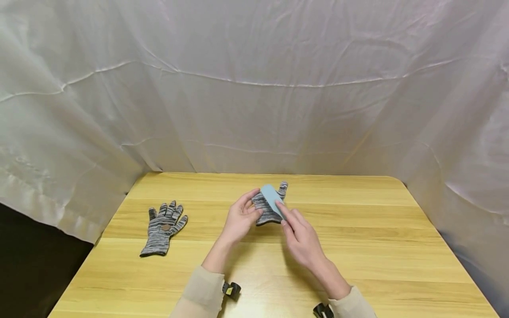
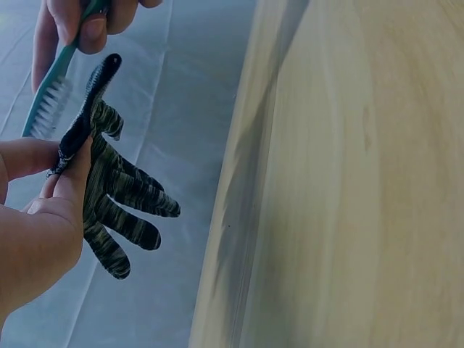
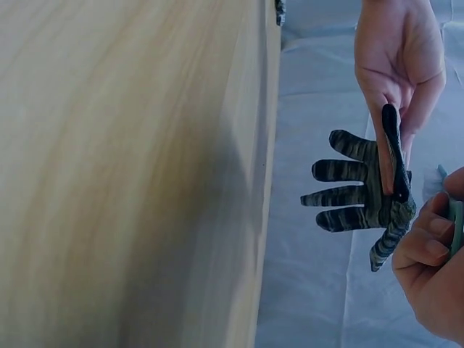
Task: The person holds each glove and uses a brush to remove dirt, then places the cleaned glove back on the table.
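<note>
My left hand [image 1: 240, 217] pinches a grey-and-black striped knit glove [image 1: 263, 210] between thumb and fingers, raised above the table. In the left wrist view the glove's fingers [image 2: 134, 196] dangle freely. A light blue brush [image 1: 272, 199] is gripped by its handle in my right hand [image 1: 300, 238], the forefinger laid along its back. White bristles [image 2: 52, 107] face the glove in the left wrist view, close beside its dark cuff edge. The right wrist view shows the brush mostly hidden behind my right fingers [image 3: 428, 239].
A second striped glove [image 1: 161, 232] with a small brown patch lies flat at the left of the wooden table [image 1: 377, 247]. Pale grey curtains [image 1: 254, 110] hang behind the table and along its sides. Small black devices [image 1: 232, 290] are strapped at both wrists.
</note>
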`<state>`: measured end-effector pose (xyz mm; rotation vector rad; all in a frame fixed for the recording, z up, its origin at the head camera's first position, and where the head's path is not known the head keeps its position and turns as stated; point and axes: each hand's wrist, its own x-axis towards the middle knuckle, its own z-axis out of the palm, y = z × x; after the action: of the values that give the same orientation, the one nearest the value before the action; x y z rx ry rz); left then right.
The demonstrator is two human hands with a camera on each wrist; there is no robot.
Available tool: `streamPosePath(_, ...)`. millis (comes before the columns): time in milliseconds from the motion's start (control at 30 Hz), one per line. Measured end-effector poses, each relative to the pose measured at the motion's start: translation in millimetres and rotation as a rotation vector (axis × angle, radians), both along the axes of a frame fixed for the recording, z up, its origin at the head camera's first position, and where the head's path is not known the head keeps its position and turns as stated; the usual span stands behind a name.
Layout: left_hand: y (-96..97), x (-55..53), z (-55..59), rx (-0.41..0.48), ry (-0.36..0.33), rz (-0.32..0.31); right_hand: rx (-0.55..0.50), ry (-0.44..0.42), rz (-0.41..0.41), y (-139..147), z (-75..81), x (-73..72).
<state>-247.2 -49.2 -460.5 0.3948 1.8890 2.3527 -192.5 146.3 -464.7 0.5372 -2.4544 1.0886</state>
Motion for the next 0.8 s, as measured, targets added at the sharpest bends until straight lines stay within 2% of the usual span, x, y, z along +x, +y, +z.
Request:
streamPosePath(233, 2.4, 0.2, -2.2, -0.028, 0.021, -0.008, 0.003, 0.016, 0.016, -2.1, 0.8, 1.5)
streamPosePath(533, 2.9, -0.6, -3.0, -0.012, 0.02, -0.006, 0.034, -0.038, 0.023, -4.6, -3.2, 2.0)
streamPosePath(800, 1.8, -0.1, -1.5, -0.013, 0.024, -0.01, 0.049, -0.048, 0.009, -3.7, -3.3, 1.2)
